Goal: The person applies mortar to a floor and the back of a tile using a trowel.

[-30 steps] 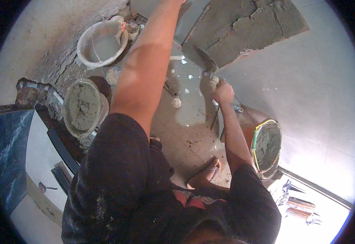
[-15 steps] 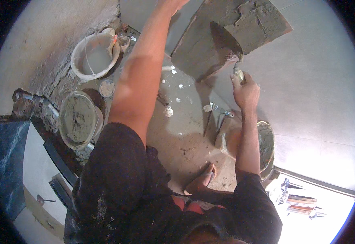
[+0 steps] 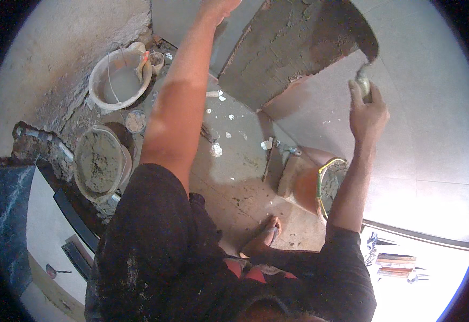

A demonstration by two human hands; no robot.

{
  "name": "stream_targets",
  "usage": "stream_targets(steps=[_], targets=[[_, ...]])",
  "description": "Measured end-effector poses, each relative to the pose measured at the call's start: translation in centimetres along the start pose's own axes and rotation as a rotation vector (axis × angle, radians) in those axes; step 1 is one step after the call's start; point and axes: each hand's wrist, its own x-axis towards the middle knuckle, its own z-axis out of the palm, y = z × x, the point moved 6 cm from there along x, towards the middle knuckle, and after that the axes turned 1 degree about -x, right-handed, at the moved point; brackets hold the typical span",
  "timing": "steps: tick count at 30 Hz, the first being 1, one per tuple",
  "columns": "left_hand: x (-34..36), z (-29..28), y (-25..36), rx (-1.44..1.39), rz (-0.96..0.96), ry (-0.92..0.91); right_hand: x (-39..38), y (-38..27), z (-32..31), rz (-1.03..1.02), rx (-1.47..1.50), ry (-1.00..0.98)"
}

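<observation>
My right hand (image 3: 370,112) is closed around the pale handle (image 3: 363,83) of a trowel, whose broad dark blade (image 3: 355,27) lies against a rectangular slab coated with grey mortar (image 3: 283,59). The slab slants across the upper middle, in front of grey wall tiles (image 3: 406,102). At the top edge is my left hand (image 3: 221,8), beside the slab's upper left side. Its fingers are mostly cut off by the frame, so its grip is hidden.
Below my right forearm stands a mortar bucket (image 3: 304,188) with a yellow-green handle. To the left are a bucket of mortar (image 3: 97,163), a bucket of cloudy water (image 3: 122,80) and a small tub (image 3: 136,121). White scraps (image 3: 217,149) dot the floor by my sandalled foot (image 3: 264,236).
My right hand has moved up and to the right, carrying the trowel across the slab's lower right side. Thick mortar there looks smoother. The left hand stays at the top edge.
</observation>
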Motion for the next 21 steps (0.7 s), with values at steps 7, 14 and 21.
stream_targets(steps=[7, 14, 21], targets=[[1.5, 1.1, -2.8, -0.134, -0.054, -0.122, -2.1, 2.8, -0.7, 0.016, 0.125, -0.114], [0.0, 2.7, -1.7, -0.111, -0.082, -0.161, -2.5, 6.3, 1.1, 0.073, 0.182, -0.148], [2.6, -0.4, -3.9, -0.230, -0.032, -0.155, -1.0, 7.1, 0.4, 0.129, 0.341, -0.132]])
